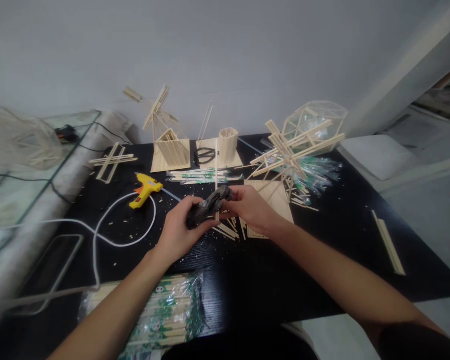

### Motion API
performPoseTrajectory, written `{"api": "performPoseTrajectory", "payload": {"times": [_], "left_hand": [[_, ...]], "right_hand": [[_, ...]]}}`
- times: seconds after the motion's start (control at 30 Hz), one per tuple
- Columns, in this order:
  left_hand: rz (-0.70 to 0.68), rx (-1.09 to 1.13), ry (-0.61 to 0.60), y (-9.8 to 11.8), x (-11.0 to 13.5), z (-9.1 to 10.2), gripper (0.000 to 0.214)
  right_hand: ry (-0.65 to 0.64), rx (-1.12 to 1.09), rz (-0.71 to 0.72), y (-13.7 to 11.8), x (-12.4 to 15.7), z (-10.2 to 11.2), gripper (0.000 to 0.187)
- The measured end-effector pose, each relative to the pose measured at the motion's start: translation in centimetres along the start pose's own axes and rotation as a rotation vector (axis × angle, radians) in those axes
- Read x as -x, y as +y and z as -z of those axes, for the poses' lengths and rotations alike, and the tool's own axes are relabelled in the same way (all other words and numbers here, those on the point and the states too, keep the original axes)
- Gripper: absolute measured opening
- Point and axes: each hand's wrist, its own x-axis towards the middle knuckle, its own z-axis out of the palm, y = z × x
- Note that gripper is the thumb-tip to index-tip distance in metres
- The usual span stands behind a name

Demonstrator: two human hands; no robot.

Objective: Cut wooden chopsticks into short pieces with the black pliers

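My left hand (180, 222) is wrapped around a dark black-grey object (208, 206) whose kind I cannot make out. The thumb lies under it and the fingers over it. Gripping the far end of the same object, my right hand (251, 207) has its fingers closed around it. A thin wooden stick (216, 165) stands upright right by the dark object; which hand bears it is hidden. Beyond the hands, wrapped chopsticks (202, 175) lie in a row. Loose cut sticks (227, 230) lie below my right hand, beside a wooden base (272, 200).
A yellow glue gun (146, 190) with a white cord (97, 230) lies left. Stick models, a windmill (170, 147) and a round tower (228, 145), stand at the back. A large blade cross (285, 152) stands right. A chopstick pack (168, 310) lies near me.
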Motion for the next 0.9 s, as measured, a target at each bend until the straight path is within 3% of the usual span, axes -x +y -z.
{"api": "performPoseTrajectory", "payload": {"times": [0.17, 0.3, 0.43, 0.6, 0.9], "left_hand": [[0.011, 0.026, -0.007, -0.2, -0.1, -0.1, 0.035], [0.036, 0.006, 0.061, -0.3, -0.3, 0.2, 0.026], [0.136, -0.205, 0.125, -0.3, -0.6, 0.7, 0.023], [0.194, -0.469, 0.087, -0.8, -0.9, 0.9, 0.034], [0.087, -0.496, 0.029, -0.9, -0.7, 0.3, 0.037]], "right_hand": [[0.022, 0.039, 0.075, -0.3, 0.0, 0.1, 0.023], [0.151, 0.173, 0.187, -0.5, -0.2, 0.4, 0.017], [0.259, 0.552, 0.459, -0.4, -0.1, 0.8, 0.006], [0.361, 1.031, 0.693, 0.0, 0.0, 1.2, 0.01], [0.324, 1.215, 0.731, 0.6, -0.1, 1.3, 0.017]]}}
